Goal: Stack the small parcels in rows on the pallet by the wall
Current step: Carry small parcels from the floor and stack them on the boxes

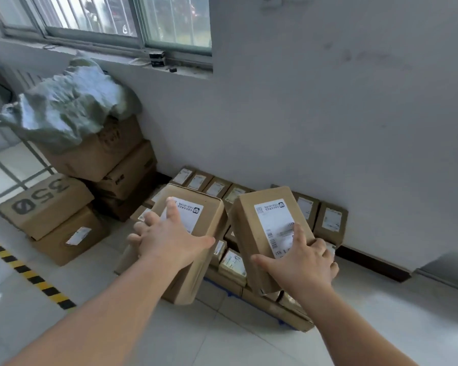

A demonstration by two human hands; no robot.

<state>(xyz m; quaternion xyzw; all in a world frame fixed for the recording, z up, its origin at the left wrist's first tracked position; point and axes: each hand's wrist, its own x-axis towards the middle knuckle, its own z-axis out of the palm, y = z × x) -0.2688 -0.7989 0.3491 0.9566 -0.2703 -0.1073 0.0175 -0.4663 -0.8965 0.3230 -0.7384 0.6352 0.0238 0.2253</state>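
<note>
We find the left hand (pixel 169 240) grasping a cardboard parcel (pixel 209 220), fingers curled round its left edge and thumb lying across the white shipping label (pixel 189 211). The right hand (pixel 300 260) grasps a second parcel (pixel 249 220), with the thumb on its near left edge and the fingers wrapped over the right edge. Both parcels are held tilted, side by side, above the stacked parcels (pixel 331 224) that stand in rows against the wall (pixel 328 101). We cannot tell whether either one touches those rows. A blue pallet (pixel 229 294) edge shows beneath the near row. To the left stand larger cartons (pixel 122 165), one marked 350 (pixel 45 199), with a crumpled sack (pixel 69 107) on top. Hazard tape (pixel 29 273) crosses the floor.
</note>
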